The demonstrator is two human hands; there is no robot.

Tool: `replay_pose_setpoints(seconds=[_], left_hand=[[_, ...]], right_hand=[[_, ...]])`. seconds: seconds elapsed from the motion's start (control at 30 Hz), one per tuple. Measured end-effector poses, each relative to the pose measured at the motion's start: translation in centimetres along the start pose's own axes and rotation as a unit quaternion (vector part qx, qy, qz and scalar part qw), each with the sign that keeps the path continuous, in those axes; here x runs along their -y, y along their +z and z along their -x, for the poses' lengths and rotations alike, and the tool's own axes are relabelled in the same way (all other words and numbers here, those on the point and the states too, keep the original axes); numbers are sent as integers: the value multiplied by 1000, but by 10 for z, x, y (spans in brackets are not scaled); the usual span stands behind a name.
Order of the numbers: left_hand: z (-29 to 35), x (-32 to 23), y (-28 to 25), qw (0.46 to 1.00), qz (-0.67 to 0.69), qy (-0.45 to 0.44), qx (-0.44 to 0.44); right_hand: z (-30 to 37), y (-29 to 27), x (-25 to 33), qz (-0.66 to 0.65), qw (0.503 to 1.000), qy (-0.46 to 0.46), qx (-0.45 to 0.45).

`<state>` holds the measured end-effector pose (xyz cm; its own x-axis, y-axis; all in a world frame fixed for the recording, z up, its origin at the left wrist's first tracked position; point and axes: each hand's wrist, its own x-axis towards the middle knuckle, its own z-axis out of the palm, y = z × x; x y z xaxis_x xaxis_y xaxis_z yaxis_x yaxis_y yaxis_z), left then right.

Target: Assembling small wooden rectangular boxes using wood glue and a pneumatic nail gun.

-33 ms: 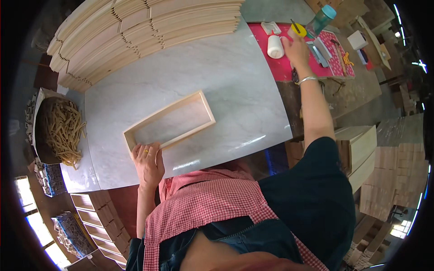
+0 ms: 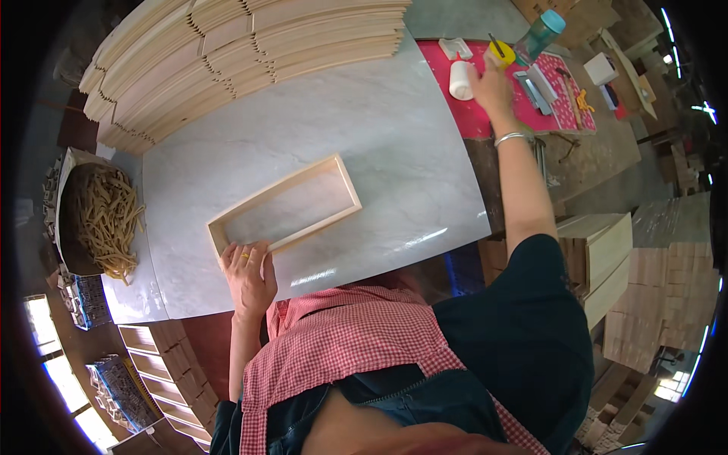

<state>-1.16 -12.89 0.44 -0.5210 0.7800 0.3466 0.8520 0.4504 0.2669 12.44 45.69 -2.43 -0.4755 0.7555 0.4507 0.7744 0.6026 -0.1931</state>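
A shallow rectangular wooden frame (image 2: 284,205) lies flat and slanted on the pale marble-patterned table (image 2: 394,144). My left hand (image 2: 248,273) rests on the frame's near left corner, fingers laid over its edge. My right hand (image 2: 491,87), a bangle on its wrist, is stretched far out to the red mat (image 2: 478,121) at the table's right end. Its fingertips are beside a white cylinder (image 2: 460,80) and just below a small yellow object (image 2: 500,53). Whether it grips anything does not show.
Stacks of light wooden slats (image 2: 250,53) fill the table's far side. A bin of short wooden sticks (image 2: 102,216) stands at left. A teal bottle (image 2: 542,34) and small tools (image 2: 535,83) sit on the mat. Wooden boxes (image 2: 599,250) are stacked at right.
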Motion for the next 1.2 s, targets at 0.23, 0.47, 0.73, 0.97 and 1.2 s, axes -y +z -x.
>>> replay_pose_setpoints(seconds=[0.23,0.47,0.73,0.97,1.2], left_hand=[[3,2,6,999,-33,2,-8],[-1,22,10,999,-24,17,-43],[17,0,42,990,-84,13,-110],[42,-16,54,991,-15,6,-129],[45,-11,59,992,4,14,-128]], right_hand=[[28,14,48,-30,979,182,86],[62,-17,52,-425,881,173,-111],[185,-100,213,-705,703,84,29],[259,-125,302,-692,680,4,242],[268,-119,323,-647,679,-46,345]])
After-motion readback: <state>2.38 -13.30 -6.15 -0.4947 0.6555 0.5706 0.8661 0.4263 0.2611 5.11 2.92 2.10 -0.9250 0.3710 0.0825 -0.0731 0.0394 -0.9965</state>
